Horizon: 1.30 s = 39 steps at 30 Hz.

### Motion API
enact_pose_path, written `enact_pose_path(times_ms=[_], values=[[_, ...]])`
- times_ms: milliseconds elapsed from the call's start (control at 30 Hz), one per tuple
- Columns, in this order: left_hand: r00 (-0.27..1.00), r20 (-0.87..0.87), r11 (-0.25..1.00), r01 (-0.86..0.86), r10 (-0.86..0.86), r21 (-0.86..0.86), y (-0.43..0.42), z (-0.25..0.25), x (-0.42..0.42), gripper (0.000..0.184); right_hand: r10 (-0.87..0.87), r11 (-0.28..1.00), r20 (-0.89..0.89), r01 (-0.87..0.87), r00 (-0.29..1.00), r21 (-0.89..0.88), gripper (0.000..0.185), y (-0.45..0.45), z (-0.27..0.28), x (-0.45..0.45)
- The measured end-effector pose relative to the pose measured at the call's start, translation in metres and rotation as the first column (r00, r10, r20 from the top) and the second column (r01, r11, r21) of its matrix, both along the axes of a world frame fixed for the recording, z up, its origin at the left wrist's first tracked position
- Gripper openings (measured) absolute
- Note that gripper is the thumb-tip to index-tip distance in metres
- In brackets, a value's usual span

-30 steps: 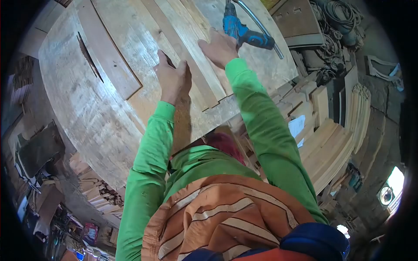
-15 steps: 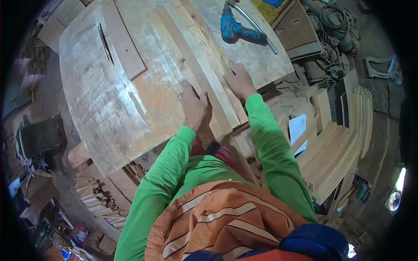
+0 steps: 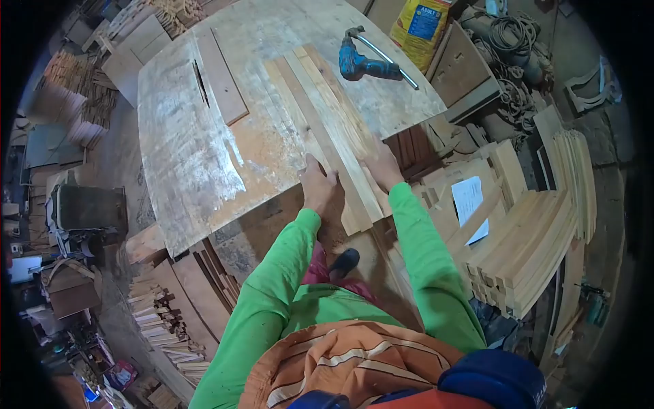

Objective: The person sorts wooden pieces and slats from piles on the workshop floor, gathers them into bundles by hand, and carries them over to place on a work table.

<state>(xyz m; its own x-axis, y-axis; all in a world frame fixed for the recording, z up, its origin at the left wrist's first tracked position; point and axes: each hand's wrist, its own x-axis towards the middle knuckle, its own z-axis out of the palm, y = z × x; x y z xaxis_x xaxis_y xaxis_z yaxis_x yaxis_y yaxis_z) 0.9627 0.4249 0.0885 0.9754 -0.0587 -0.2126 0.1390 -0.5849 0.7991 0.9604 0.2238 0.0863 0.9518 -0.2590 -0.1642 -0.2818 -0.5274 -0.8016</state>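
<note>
Several long wooden strips lie side by side on the worn plywood table, and their near ends stick out past its front edge. My left hand is closed on the left side of the strips, with the thumb on top. On their right side my right hand grips the outer strip; its lower fingers are hidden. A blue drill and a hammer with a metal handle lie at the table's far right.
Left on the table is a flat board beside a dark slot. Stacked timber with a paper sheet stands at the right. A yellow bag is behind the table. My shoe shows below.
The strips have slid toward my body, with both hands holding their sides. My right hand has moved away from the drill. The view has shifted back, showing more of the floor.
</note>
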Motion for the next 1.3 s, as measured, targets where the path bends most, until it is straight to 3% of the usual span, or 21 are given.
enact_pose_path(times_ms=[200,333,533,667,733,767,800,867,933,1033,1100,1133,1200,1267,1300], values=[[0.998,0.053,1.0,0.027,-0.026,-0.014,-0.003,-0.001,0.013,0.056,0.029,0.995,-0.114,-0.04,0.993,-0.092,0.066,0.005,0.011,0.012],[0.976,0.219,0.997,0.006,0.01,-0.072,-0.016,-0.024,0.033,0.059,-0.16,0.93,-0.274,0.052,0.948,-0.364,0.067,0.023,0.036,0.032],[0.993,0.084,0.988,-0.07,0.083,-0.141,-0.026,-0.014,0.046,0.061,-0.162,0.931,-0.284,0.051,0.945,-0.36,0.066,0.009,0.024,0.049],[0.981,0.194,0.997,-0.006,0.02,-0.072,-0.017,-0.015,0.046,0.063,-0.186,0.937,-0.155,0.127,0.97,-0.326,0.066,-0.002,-0.011,0.048],[0.959,0.212,0.965,0.219,-0.186,-0.142,0.027,0.0,0.055,0.068,-0.241,0.94,-0.263,0.158,0.934,-0.301,0.074,0.021,0.031,0.04],[0.943,0.216,0.942,0.293,-0.255,-0.165,0.053,0.009,0.057,0.07,-0.241,0.941,-0.273,0.156,0.931,-0.299,0.074,0.02,0.023,0.03],[0.944,0.302,0.965,0.195,-0.136,-0.174,0.079,0.017,0.051,0.053,-0.26,0.912,-0.12,0.203,0.958,-0.357,0.074,0.014,0.011,0.019],[0.916,0.395,0.996,0.048,-0.072,0.072,0.155,0.007,0.048,0.042,-0.328,0.864,0.035,0.314,0.944,-0.394,0.071,0.018,0.014,-0.002],[0.907,0.42,0.959,-0.129,0.011,0.253,0.232,0.003,0.044,0.037,-0.419,0.85,0.032,0.405,0.907,-0.336,0.059,0.017,0.026,-0.031],[0.942,0.087,0.856,-0.33,0.323,0.398,0.334,0.037,0.023,0.042,-0.47,0.851,0.025,0.461,0.882,-0.252,0.049,0.011,0.04,-0.085],[0.736,0.514,0.581,-0.67,0.44,0.462,0.41,-0.026,0.004,0.054,-0.518,0.828,-0.045,0.487,0.854,-0.278,0.047,0.009,0.044,-0.114],[0.706,0.493,0.558,-0.707,0.509,0.435,0.437,-0.046,-0.007,0.061,-0.545,0.81,-0.046,0.512,0.837,-0.285,0.047,0.017,0.049,-0.125],[0.821,0.323,0.557,-0.561,0.471,0.613,0.396,-0.007,-0.012,0.062,-0.583,0.779,0.033,0.571,0.812,-0.26,0.049,0.02,0.043,-0.147],[0.889,0.163,0.679,-0.434,0.427,0.592,0.365,-0.03,-0.006,0.055,-0.555,0.792,0.047,0.545,0.83,-0.274,0.05,0.012,0.033,-0.156],[0.903,0.181,0.765,-0.427,0.39,0.482,0.322,-0.037,-0.007,0.054,-0.53,0.801,0.048,0.519,0.846,-0.297,0.05,0.015,0.037,-0.155]])
